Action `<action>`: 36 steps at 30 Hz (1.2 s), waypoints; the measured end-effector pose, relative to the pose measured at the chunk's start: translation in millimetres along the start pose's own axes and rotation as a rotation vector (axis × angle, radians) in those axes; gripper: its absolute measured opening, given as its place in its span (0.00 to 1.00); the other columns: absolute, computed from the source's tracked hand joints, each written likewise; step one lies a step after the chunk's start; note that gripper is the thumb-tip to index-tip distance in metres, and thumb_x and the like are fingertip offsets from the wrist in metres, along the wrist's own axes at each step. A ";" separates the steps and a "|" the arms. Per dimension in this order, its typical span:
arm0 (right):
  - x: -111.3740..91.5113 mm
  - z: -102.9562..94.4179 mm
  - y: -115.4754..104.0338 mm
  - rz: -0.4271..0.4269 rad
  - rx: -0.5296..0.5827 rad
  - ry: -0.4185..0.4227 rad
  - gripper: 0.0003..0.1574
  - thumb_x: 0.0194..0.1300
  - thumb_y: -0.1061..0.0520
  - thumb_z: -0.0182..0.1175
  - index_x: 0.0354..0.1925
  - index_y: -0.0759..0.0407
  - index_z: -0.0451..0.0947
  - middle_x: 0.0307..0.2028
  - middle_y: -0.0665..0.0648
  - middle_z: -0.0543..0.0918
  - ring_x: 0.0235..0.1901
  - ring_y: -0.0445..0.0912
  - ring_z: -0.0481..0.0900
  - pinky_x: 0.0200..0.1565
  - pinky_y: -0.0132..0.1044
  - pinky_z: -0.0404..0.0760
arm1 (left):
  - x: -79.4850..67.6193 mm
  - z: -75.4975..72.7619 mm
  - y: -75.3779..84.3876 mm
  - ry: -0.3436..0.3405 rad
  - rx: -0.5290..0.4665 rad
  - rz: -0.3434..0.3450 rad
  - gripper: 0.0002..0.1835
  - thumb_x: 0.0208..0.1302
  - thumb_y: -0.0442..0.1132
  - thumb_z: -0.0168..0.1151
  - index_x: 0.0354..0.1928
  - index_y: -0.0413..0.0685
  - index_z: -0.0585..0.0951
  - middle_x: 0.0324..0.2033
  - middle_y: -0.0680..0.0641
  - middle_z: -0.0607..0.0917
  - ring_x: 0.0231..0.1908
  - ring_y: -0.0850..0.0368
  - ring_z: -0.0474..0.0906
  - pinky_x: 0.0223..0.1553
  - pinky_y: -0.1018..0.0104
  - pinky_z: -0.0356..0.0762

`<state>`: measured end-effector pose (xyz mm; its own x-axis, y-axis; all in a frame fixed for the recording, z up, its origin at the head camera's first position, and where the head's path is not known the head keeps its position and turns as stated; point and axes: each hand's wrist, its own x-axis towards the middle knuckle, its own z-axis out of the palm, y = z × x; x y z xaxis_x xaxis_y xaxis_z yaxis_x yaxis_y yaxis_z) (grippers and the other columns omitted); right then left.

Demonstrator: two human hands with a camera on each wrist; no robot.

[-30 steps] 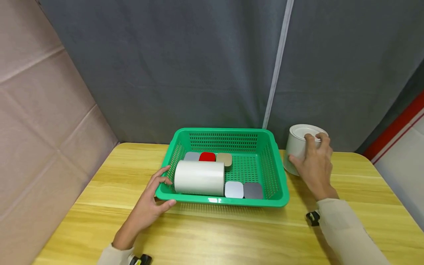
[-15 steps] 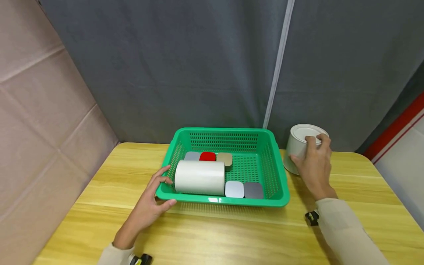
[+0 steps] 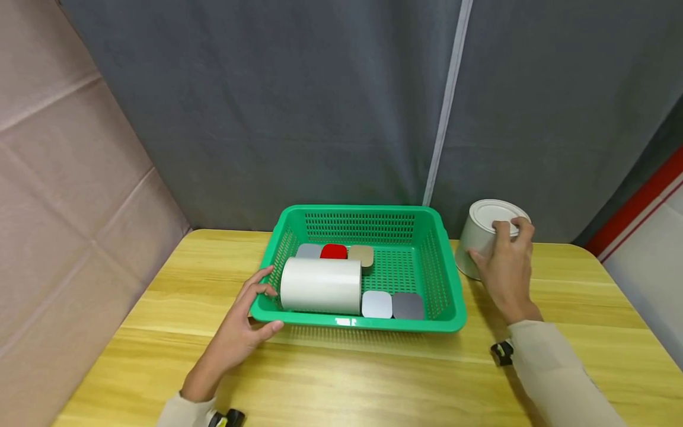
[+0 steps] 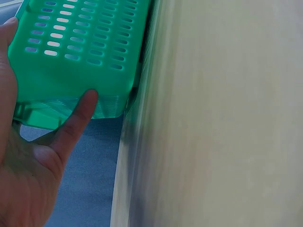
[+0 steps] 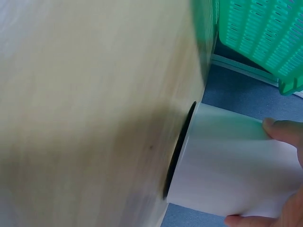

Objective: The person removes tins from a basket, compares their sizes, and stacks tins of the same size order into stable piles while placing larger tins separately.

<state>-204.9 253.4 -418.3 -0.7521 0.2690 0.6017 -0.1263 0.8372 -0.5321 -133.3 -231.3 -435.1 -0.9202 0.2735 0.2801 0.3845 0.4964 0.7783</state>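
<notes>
A white can with a round lid (image 3: pixel 493 213) is at the back right of the table, beside the green basket. My right hand (image 3: pixel 507 276) grips this can (image 5: pixel 222 156) from above, thumb on its near left side and fingertips over the lid's rim. In the right wrist view the can's base is right at the tabletop, a dark shadow along its edge. My left hand (image 3: pixel 237 335) holds the front left corner of the green basket (image 3: pixel 352 209). Its fingers reach over the rim, while the thumb (image 4: pixel 78 118) lies against the outer wall.
Inside the basket a white cylinder (image 3: pixel 321 286) lies on its side. Around it stand light grey (image 3: pixel 309 251), red (image 3: pixel 334 252), beige (image 3: pixel 361 255), white (image 3: pixel 377 304) and dark grey (image 3: pixel 408 306) rounded-square pieces. A grey curtain (image 3: pixel 320 118) hangs behind the wooden table (image 3: pixel 347 379).
The can's top has shifted very slightly to the right, together with the right hand. The left hand and the basket have hardly moved.
</notes>
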 end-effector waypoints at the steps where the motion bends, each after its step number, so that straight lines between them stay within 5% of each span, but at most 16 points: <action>1: -0.3 0.1 0.4 0.002 0.001 0.001 0.41 0.52 0.70 0.78 0.59 0.70 0.67 0.64 0.74 0.60 0.61 0.80 0.68 0.55 0.78 0.72 | -0.1 0.1 -0.2 0.000 -0.003 0.001 0.24 0.61 0.37 0.76 0.53 0.51 0.73 0.81 0.50 0.58 0.80 0.30 0.48 0.68 0.23 0.58; 19: -2.6 -3.3 -3.0 0.075 -0.085 -0.062 0.45 0.57 0.64 0.78 0.66 0.62 0.65 0.69 0.71 0.59 0.62 0.78 0.68 0.43 0.83 0.73 | -0.5 1.4 -3.4 0.005 -0.006 0.002 0.24 0.61 0.36 0.77 0.53 0.51 0.73 0.81 0.51 0.58 0.80 0.30 0.48 0.68 0.22 0.55; 28: -1.1 -9.4 -6.9 0.009 -0.101 -0.047 0.47 0.55 0.62 0.80 0.67 0.64 0.65 0.72 0.75 0.58 0.70 0.75 0.61 0.46 0.83 0.72 | -0.2 1.3 -3.2 0.005 -0.008 0.008 0.24 0.61 0.36 0.77 0.53 0.51 0.73 0.81 0.51 0.58 0.80 0.31 0.48 0.69 0.25 0.57; 32: 2.0 -15.3 -11.2 -0.027 -0.118 -0.045 0.51 0.51 0.62 0.81 0.67 0.68 0.66 0.73 0.77 0.58 0.70 0.77 0.59 0.50 0.83 0.69 | -0.5 0.8 -2.6 0.004 0.009 -0.003 0.24 0.61 0.37 0.77 0.53 0.52 0.73 0.81 0.53 0.58 0.80 0.33 0.49 0.73 0.55 0.63; 36: 4.9 -21.7 -17.4 -0.053 -0.131 -0.066 0.53 0.51 0.61 0.82 0.68 0.68 0.65 0.73 0.78 0.58 0.71 0.81 0.58 0.51 0.85 0.66 | -0.7 0.4 -2.4 0.007 0.013 -0.004 0.24 0.61 0.37 0.77 0.53 0.52 0.73 0.81 0.53 0.58 0.80 0.33 0.50 0.65 0.82 0.58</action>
<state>-192.2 250.4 -393.2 -0.7879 0.1946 0.5842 -0.0844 0.9056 -0.4155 -133.5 -232.3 -437.3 -0.9222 0.2661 0.2806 0.3816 0.5082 0.7721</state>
